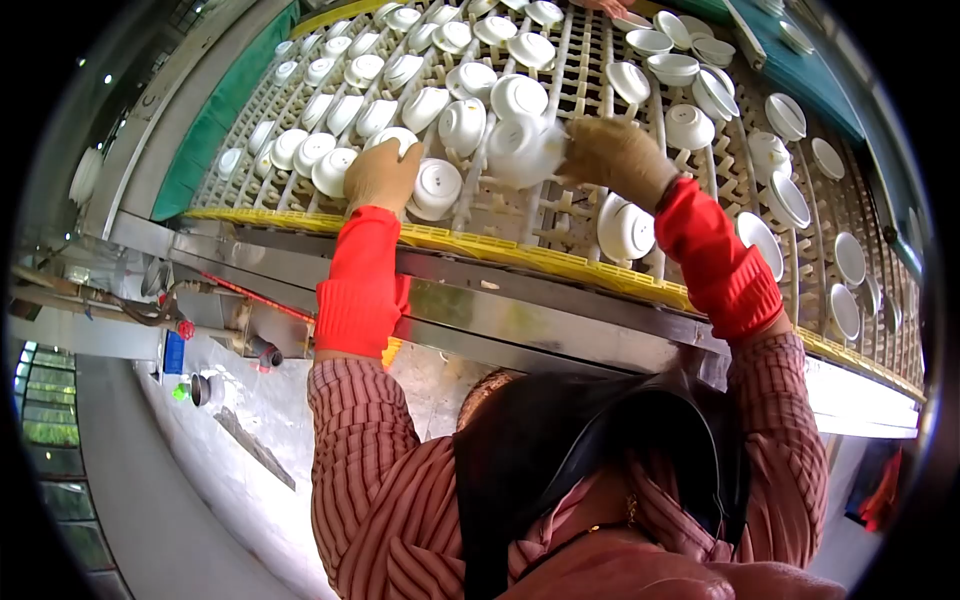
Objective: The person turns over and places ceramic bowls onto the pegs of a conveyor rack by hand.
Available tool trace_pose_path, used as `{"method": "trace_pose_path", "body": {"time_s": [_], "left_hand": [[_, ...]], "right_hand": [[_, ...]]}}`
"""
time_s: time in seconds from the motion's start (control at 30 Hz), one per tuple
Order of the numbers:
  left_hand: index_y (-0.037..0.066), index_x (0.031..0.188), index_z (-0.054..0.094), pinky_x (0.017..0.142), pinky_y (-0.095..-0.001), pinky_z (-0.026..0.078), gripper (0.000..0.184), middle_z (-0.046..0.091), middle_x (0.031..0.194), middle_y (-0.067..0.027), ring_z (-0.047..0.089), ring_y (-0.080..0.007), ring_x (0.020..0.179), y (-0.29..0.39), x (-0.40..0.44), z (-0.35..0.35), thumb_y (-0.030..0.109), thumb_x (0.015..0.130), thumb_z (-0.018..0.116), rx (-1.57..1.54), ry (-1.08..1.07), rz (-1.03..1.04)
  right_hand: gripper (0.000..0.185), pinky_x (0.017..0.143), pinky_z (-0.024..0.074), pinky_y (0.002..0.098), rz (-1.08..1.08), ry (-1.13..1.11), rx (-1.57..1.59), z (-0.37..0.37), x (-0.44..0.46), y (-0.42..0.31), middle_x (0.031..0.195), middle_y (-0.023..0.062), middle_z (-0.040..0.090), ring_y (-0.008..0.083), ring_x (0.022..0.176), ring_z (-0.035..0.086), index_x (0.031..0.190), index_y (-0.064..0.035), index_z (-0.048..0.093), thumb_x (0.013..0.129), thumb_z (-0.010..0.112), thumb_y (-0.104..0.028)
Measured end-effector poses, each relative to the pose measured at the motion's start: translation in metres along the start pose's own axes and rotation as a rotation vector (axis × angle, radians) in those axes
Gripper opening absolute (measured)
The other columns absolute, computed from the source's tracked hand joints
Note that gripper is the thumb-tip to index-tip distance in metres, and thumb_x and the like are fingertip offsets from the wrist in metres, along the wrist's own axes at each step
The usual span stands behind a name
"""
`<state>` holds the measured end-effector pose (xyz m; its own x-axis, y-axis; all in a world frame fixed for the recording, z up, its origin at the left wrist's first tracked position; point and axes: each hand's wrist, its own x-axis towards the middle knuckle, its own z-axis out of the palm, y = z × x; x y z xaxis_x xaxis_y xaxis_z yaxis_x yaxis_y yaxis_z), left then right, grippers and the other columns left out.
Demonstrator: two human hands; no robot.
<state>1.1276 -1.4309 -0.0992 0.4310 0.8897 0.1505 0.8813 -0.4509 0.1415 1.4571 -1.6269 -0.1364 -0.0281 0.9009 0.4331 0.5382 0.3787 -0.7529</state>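
Motion smears the bowl (520, 152) at the right hand (614, 155), so its rim runs into its side and the fingertips against it cannot be told apart, while the left hand (382, 178) covers part of another bowl (396, 139). The top edge cuts off a co-worker's hand (605, 5), leaving only a strip, and crops the rack (465, 243) with its farthest bowls (515, 3). Dark marks (437, 180) on the bowls are too small to read, the black apron (560, 430) partly hides a round brownish object (484, 392), and darkness swallows all 4 corners.
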Motion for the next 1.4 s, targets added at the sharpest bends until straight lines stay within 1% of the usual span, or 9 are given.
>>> {"method": "trace_pose_path", "body": {"time_s": [0.23,0.37,0.4,0.5,0.67,0.87,0.97,1.2,1.4], "left_hand": [[0.002,0.115,0.078,0.091,-0.0567,0.056,0.049,0.079,0.104,-0.0256,0.074,-0.0452,0.100,0.039,-0.013,-0.001,0.048,0.102,0.067,-0.149,0.022,0.214],[-0.001,0.119,0.074,0.105,-0.0520,0.051,0.054,0.075,0.116,-0.0242,0.067,-0.0430,0.117,0.065,-0.003,0.030,0.050,0.104,0.064,0.016,0.026,0.415],[-0.001,0.119,0.073,0.106,-0.0516,0.051,0.054,0.074,0.117,-0.0242,0.067,-0.0427,0.118,0.068,0.003,0.036,0.050,0.104,0.063,0.064,0.035,0.452],[-0.002,0.120,0.070,0.107,-0.0513,0.052,0.052,0.074,0.121,-0.0229,0.067,-0.0412,0.120,0.073,0.023,0.052,0.046,0.106,0.060,0.126,0.013,0.491],[0.001,0.113,0.074,0.101,-0.0531,0.054,0.044,0.075,0.119,-0.0223,0.067,-0.0414,0.119,0.094,0.019,0.045,0.042,0.107,0.058,0.068,-0.057,0.346],[0.002,0.132,0.073,0.097,-0.0513,0.057,0.057,0.077,0.117,-0.0226,0.074,-0.0399,0.113,0.182,-0.038,0.020,0.048,0.098,0.078,-0.397,0.055,0.714],[0.006,0.143,0.067,0.100,-0.0500,0.057,0.059,0.077,0.124,-0.0244,0.074,-0.0388,0.119,0.224,-0.085,0.025,0.043,0.098,0.078,-0.538,-0.360,0.558],[0.002,0.149,0.062,0.109,-0.0400,0.053,0.056,0.074,0.136,-0.0199,0.070,-0.0286,0.126,0.240,-0.097,0.032,0.029,0.101,0.072,-0.928,-0.566,0.387],[0.002,0.148,0.067,0.116,-0.0348,0.051,0.044,0.071,0.146,-0.0126,0.068,-0.0224,0.130,0.211,-0.059,-0.005,0.028,0.113,0.059,-1.125,-0.540,0.083]], "right_hand": [[0.062,0.099,0.0599,0.0475,0.386,0.162,-0.487,-0.081,-0.110,-0.052,0.128,0.0225,0.077,0.0388,0.115,0.075,0.149,-0.0060,0.065,0.097,0.080,-0.038],[0.082,0.104,0.0577,0.0495,0.655,-0.105,-0.735,-0.111,-0.154,-0.097,0.134,0.0261,0.073,0.0406,0.122,0.072,0.156,0.0000,0.055,0.086,0.086,-0.030],[0.075,0.100,0.0586,0.0505,0.401,-0.065,-0.855,-0.111,-0.177,-0.078,0.130,0.0270,0.073,0.0427,0.119,0.072,0.152,0.0017,0.055,0.088,0.083,-0.026],[0.069,0.096,0.0596,0.0505,0.492,-0.097,-0.956,-0.114,-0.188,-0.064,0.129,0.0250,0.073,0.0426,0.114,0.073,0.150,-0.0007,0.054,0.090,0.079,-0.024],[0.036,0.076,0.0583,0.0536,0.560,0.112,-0.690,-0.128,-0.174,-0.047,0.083,0.0244,0.072,0.0435,0.085,0.074,0.122,-0.0037,0.069,0.099,0.068,-0.032],[0.043,0.076,0.0637,0.0426,0.401,0.070,-0.461,-0.150,-0.102,-0.024,0.100,0.0184,0.078,0.0317,0.086,0.078,0.122,-0.0057,0.075,0.096,0.075,-0.040],[0.052,0.079,0.0673,0.0398,-0.072,0.074,-0.806,-0.133,-0.092,0.026,0.122,0.0193,0.079,0.0294,0.092,0.081,0.144,-0.0145,0.072,0.095,0.082,-0.026],[0.053,0.096,0.0651,0.0443,0.106,-0.194,-0.660,-0.118,-0.068,0.024,0.130,0.0226,0.075,0.0394,0.109,0.078,0.155,-0.0077,0.056,0.102,0.064,-0.009],[0.039,0.097,0.0652,0.0461,-0.019,-0.119,-0.569,-0.125,-0.070,0.054,0.120,0.0187,0.079,0.0397,0.112,0.078,0.131,-0.0098,0.067,0.093,0.078,-0.012]]}}
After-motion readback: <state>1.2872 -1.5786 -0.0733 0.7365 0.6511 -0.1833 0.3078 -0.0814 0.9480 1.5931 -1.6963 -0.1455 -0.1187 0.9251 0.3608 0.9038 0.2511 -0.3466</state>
